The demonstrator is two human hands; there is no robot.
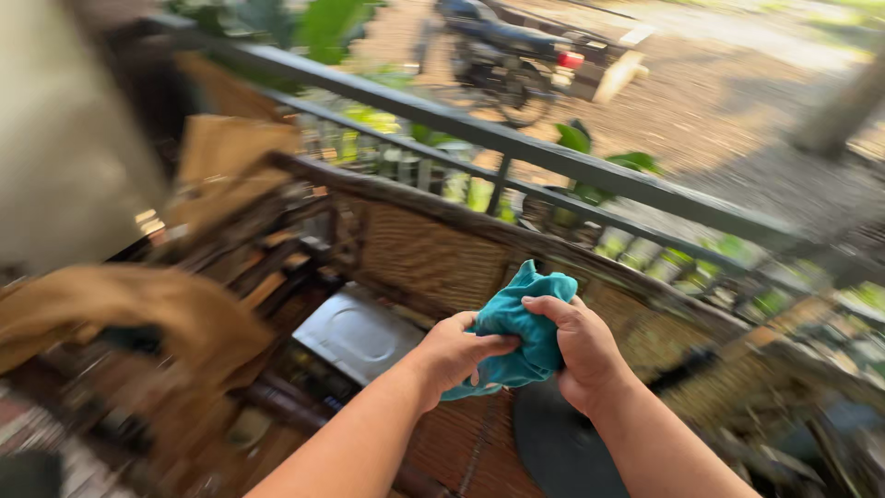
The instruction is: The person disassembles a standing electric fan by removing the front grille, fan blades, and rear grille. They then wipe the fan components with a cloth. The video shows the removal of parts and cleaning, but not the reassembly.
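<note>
both hands gripped 1 teal cloth [518, 332] above a woven bench seat [433, 263]: the left hand [454, 355] was closed around its lower part, the right hand [581, 343] was clenched over the upper edge. the cloth looked bunched, not spread or folded flat, so the handling seemed only begun. a grey metal tray [355, 334] lay just beside, a motorbike [516, 51] stood well beyond the railing [516, 143].

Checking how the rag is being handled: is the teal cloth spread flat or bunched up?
Bunched up. The teal cloth is crumpled between the left hand and right hand, with one corner sticking up above them.
</note>
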